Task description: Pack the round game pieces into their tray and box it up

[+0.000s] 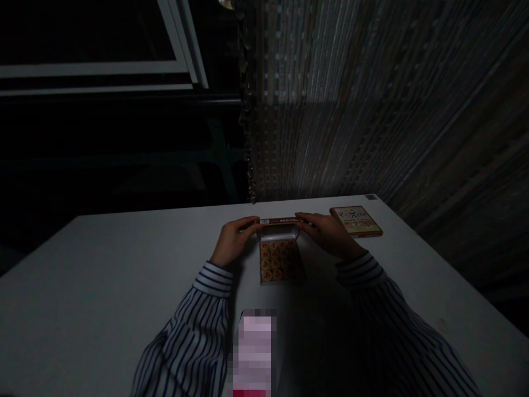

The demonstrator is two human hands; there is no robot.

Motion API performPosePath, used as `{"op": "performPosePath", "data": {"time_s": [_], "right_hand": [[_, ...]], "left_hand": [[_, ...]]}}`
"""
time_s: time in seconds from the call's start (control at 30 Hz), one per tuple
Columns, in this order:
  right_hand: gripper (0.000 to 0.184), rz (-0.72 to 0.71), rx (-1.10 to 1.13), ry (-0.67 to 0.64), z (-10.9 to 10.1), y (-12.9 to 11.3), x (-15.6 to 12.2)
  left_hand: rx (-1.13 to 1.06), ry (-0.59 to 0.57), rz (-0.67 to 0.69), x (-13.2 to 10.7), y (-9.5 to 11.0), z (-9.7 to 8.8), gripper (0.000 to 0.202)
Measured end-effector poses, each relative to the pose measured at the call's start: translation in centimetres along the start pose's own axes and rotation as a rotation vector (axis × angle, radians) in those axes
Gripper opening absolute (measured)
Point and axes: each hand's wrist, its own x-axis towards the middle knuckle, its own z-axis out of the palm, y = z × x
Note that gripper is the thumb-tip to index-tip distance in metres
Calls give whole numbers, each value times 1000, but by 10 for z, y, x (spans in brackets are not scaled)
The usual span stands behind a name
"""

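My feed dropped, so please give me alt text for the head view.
The left hand and right hand grip the raised lid of an open box at both ends; round, red-marked pieces lie inside. The white table also holds a flat case at right; a curtain hangs behind.

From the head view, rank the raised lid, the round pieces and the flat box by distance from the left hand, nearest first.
1. Raised lid: touching the left hand.
2. Round pieces: in the open box, below the lid in view.
3. Flat box: far right, past the right hand.
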Motion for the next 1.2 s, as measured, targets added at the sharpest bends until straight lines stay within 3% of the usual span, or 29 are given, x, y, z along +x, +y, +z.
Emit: {"op": "performPosePath", "data": {"time_s": [1.2], "right_hand": [[34,-11,42,-12,2,0,0]], "left_hand": [[27,-19,-9,0,-1,-3,33]]}}
